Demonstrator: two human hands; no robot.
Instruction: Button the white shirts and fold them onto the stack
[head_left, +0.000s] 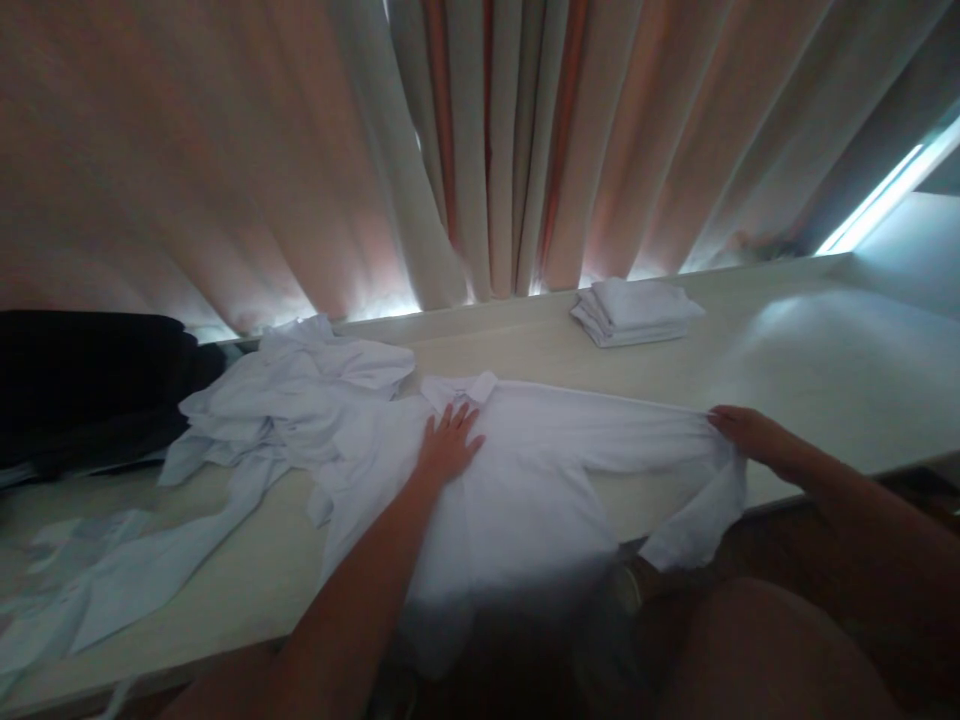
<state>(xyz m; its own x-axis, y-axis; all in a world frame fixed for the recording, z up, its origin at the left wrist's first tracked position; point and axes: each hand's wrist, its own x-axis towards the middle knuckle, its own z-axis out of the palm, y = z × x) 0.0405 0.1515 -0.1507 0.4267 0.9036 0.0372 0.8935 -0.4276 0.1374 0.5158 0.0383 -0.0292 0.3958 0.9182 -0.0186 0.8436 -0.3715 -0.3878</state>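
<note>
A white collared shirt (517, 480) lies spread on the pale table, its collar towards the curtain and its lower part hanging over the near edge. My left hand (452, 443) rests flat on the shirt just below the collar, fingers spread. Off to the right, my right hand (739, 430) pinches the sleeve and holds it stretched out sideways. Beyond that grip, the cuff end droops over the table's near edge. A heap of crumpled white shirts (292, 390) touches the spread shirt on the left.
Folded white shirts (637, 312) sit in a small stack at the back of the table (810, 360). A black bag or cloth pile (82, 390) stands at the far left, with clear plastic packaging (75, 550) nearer. Long curtains (495, 150) hang along the table's back edge.
</note>
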